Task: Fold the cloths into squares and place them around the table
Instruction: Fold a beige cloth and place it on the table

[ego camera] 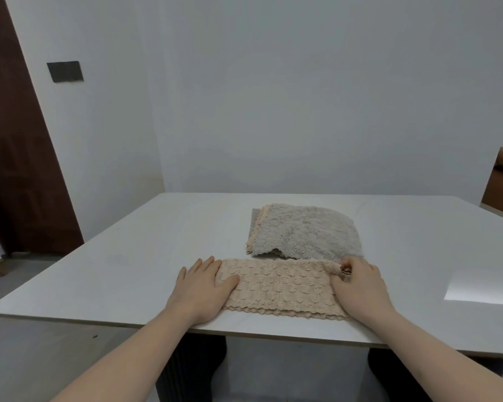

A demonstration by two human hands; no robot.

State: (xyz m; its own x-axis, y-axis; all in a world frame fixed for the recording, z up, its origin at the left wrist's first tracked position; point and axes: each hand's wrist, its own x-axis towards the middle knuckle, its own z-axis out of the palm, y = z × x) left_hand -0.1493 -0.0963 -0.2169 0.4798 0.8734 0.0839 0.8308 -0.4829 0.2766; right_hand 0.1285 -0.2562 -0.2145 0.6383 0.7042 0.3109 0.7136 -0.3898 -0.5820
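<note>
the beige cloth (279, 285) lies as a long folded strip at the near edge of the table (114, 256), the left hand (204, 288) pressed flat and open on its left end while the right hand (357, 285) pinches the right end. if the flat hand slips during the next fold, the layers could skew. the strip also touches the stack of cloths (302, 230) behind it and might drag it.

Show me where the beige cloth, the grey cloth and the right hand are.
beige cloth (282, 288): head view, middle of folded strip.
grey cloth (305, 230): head view, top centre.
right hand (357, 282): head view, back of hand.
</note>
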